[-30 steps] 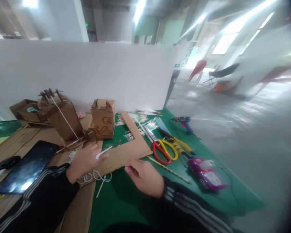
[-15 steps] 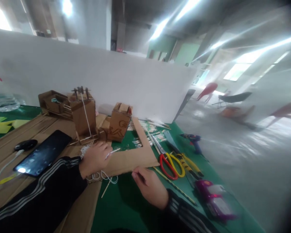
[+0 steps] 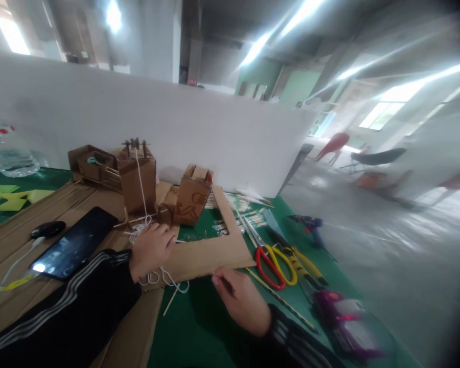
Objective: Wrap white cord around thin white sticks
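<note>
White looped string (image 3: 137,230) is looking soft, pinchable at far side; left fingers (image 3: 166,233), right fingers (image 3: 221,282) are lying half-curled, hold unclear.

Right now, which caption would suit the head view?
Left hand near white string, right hand beside L-shaped cardboard; scissors lie nearby.

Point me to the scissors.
In the head view, the scissors lie right of centre on the green table, beyond the right hand, between the L-shaped cardboard piece and the yellow-handled tool.
</note>
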The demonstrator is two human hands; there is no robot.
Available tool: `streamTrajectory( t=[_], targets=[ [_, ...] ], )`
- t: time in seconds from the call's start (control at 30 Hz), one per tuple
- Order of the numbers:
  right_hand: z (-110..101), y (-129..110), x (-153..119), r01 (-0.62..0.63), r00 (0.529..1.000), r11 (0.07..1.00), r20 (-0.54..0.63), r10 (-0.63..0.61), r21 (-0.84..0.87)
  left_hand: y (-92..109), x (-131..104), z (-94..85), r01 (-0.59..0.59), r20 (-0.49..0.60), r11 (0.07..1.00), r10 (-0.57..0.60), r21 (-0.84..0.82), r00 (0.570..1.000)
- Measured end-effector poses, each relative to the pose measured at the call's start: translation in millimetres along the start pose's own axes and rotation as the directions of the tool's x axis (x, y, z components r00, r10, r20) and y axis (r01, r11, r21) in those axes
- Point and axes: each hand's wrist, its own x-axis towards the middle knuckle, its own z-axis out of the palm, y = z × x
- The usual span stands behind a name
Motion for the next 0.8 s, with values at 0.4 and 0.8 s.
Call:
streamTrajectory(
  t=[0.4,0.8],
  targets=[
    [-30,-6,20,-0.026,0.97,0.996,-0.239,0.045,0.081,-6,27,-98.3,0.069,-0.062,0.95,-0.092,-0.306,0.994],
    [-67,-37,164,0.211,0.852,0.977,-0.485,-0.197,-0.026,-15,121,-106.1,-0.103,-0.251,0.869,-0.025,-0.485,0.968]
  ],
)
